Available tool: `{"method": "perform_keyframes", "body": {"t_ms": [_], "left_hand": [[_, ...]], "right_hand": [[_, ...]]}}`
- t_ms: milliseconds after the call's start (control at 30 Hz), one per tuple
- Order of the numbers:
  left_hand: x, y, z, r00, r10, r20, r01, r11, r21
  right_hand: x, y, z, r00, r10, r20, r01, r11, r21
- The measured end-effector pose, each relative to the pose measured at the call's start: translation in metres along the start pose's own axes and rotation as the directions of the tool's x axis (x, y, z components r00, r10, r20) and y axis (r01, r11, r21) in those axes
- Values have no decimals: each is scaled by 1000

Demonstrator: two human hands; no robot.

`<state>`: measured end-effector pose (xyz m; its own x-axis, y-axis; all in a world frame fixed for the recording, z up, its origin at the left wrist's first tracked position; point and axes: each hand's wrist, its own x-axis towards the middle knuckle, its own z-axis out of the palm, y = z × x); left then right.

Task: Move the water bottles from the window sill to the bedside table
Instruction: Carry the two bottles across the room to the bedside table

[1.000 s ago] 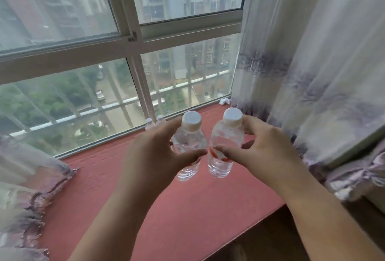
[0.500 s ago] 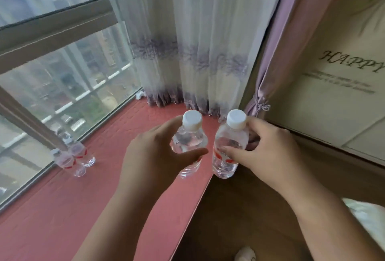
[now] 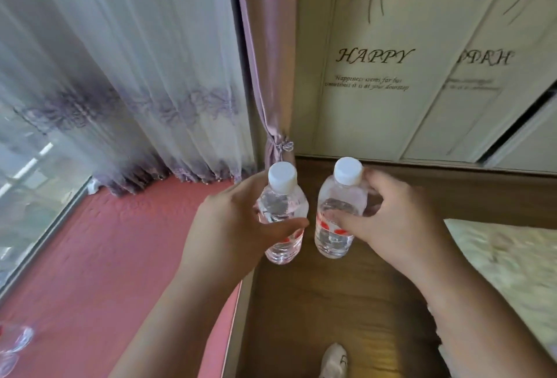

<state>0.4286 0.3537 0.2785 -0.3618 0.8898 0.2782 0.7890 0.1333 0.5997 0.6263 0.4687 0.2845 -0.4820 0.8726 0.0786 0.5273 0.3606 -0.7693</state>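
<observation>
My left hand (image 3: pixel 232 227) grips a small clear water bottle (image 3: pixel 283 206) with a white cap and a red label. My right hand (image 3: pixel 388 221) grips a second bottle of the same kind (image 3: pixel 339 212). Both bottles are upright in the air, side by side, just past the right edge of the red-covered window sill (image 3: pixel 105 257) and above the brown wooden floor (image 3: pixel 316 302). More bottles (image 3: pixel 13 344) stand on the sill at the lower left edge, partly cut off. No bedside table is in view.
A sheer white curtain (image 3: pixel 120 76) and a tied purple drape (image 3: pixel 268 91) hang at the sill's end. A cream wardrobe (image 3: pixel 391 76) with "HAPPY" lettering stands ahead. A bed corner (image 3: pixel 506 257) lies at the right. A slippered foot (image 3: pixel 333 359) shows below.
The view has swung right, away from the window toward the wardrobe and bed. Both hands have carried their bottles off the sill and out over the floor.
</observation>
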Motion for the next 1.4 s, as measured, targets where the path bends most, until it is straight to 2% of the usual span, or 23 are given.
{"method": "perform_keyframes", "body": {"t_ms": [367, 667, 1000, 1100, 1400], "left_hand": [[82, 56, 59, 995, 98, 14, -99, 994, 50], [143, 79, 105, 987, 158, 11, -158, 987, -8], [239, 62, 145, 969, 225, 102, -224, 974, -24], [281, 51, 155, 957, 248, 149, -240, 968, -68], [395, 28, 170, 924, 347, 162, -329, 936, -127]], "right_hand": [[59, 58, -70, 996, 53, -71, -50, 997, 51], [100, 92, -108, 990, 85, -110, -83, 996, 28], [167, 115, -112, 963, 197, -182, -206, 978, -32], [199, 116, -111, 945, 219, -243, -241, 968, -64], [285, 117, -101, 877, 267, -400, -320, 945, -71]]}}
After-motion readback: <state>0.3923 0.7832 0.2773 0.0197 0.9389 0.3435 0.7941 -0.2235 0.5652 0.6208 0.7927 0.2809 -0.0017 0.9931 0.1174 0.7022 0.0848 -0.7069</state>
